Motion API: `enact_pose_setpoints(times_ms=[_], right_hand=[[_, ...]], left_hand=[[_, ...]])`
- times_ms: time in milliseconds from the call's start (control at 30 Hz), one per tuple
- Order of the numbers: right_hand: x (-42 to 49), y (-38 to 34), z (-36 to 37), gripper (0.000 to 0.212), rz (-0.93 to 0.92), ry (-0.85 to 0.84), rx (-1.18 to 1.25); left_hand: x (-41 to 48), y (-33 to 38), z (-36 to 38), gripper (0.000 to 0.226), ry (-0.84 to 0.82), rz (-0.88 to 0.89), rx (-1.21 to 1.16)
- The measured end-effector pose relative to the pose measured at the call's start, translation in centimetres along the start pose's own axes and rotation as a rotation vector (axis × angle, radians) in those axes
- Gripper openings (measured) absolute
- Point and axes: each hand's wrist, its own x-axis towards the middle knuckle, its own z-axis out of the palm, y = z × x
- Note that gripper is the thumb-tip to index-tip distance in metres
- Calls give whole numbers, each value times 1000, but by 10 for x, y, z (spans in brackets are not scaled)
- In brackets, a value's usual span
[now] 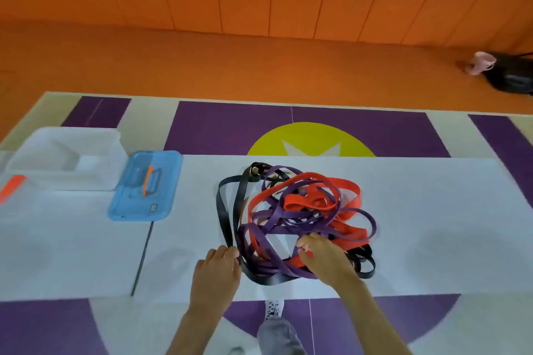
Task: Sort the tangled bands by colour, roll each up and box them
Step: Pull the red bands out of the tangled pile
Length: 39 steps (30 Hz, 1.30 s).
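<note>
So the tangle (297, 219) is sitting mid-counter (432, 225) right in front of me, black, purple and red all looped through each other. The clear box (66, 153) and its blue lid (147, 184) are off to my left, well apart from the mess.

My left hand (219, 271) has its fingers curled round the black band (223, 210) at the pile's left edge. My right hand (323, 259) is on the near side of the pile with fingers bent down into the purple bands (277, 215) and red bands (350, 196). Honestly can't tell whether it's actually got hold of a strand or is just resting there.

These look like flat, floppy, stretchy straps, light, nothing breakable. I reckon yanking just tightens the knots and they'll spring back. The black one seems easiest to start with since a long loop hangs free on the outside; I'd grab it there and feed it out slowly.
</note>
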Motion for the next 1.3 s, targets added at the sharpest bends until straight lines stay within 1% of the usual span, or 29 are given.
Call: enact_pose_setpoints(times_ms=[33,133,200,267,333,400,467,500,567,600,667,733,767,833,900,933,1000,1067,1100,1133,1167,1200,1233,1267,1300], right_hand=[[12,6,1,26,-26,-30,24],[43,19,2,35,-92,-113,15],[64,25,4,36,-108,-46,4],[81,28,1,38,-62,-7,-20],[95,33,2,43,5,-89,-101],[105,37,3,52,45,-155,-149],[111,39,1,59,66,-146,-144],[112,40,0,58,74,-116,-119],[110,41,1,53,71,-29,-47],[107,43,3,49,56,10,-7],[100,52,11,42,-27,126,65],[92,62,21,38,-141,266,83],[88,64,23,40,-187,293,93],[79,63,22,47,-255,291,100],[74,64,23,44,-313,270,63],[72,66,25,40,-332,252,46],[71,75,21,31,-336,238,106],[74,84,8,20,-278,316,215],[78,88,1,19,-198,382,247],[82,93,-3,23,-66,432,267],[88,98,-6,31,92,431,296],[93,102,-8,40,235,386,348],[99,104,-8,46,334,336,416],[103,103,-9,45,390,304,493],[105,99,-11,36,414,296,553]], left_hand=[[7,1,2,16,15,0,-4],[29,5,-2,16,-44,-19,53],[44,5,-3,13,-71,-30,67],[54,9,-9,13,-65,-43,90],[61,12,-10,16,-93,-66,61],[65,16,-12,12,-107,-79,31],[68,21,-14,17,-136,-113,-10],[70,23,-15,21,-145,-126,-25],[77,26,-16,23,-199,-224,-187],[82,29,-18,21,-259,-285,-320],[93,36,-18,18,-351,-353,-577],[104,44,-15,21,-380,-343,-682],[109,49,-12,26,-373,-312,-686],[117,60,-3,43,-354,-230,-655],[126,71,8,59,-369,-113,-600],[131,77,15,61,-409,-63,-593],[140,90,25,61,-571,-28,-605],[146,95,37,62,-676,-10,-529],[148,96,42,63,-698,-2,-483],[149,95,45,62,-709,-1,-459],[150,95,45,61,-703,6,-459],[152,94,45,61,-699,11,-465],[154,93,45,60,-689,20,-469],[155,91,45,59,-690,17,-466],[157,90,44,58,-691,10,-467]])
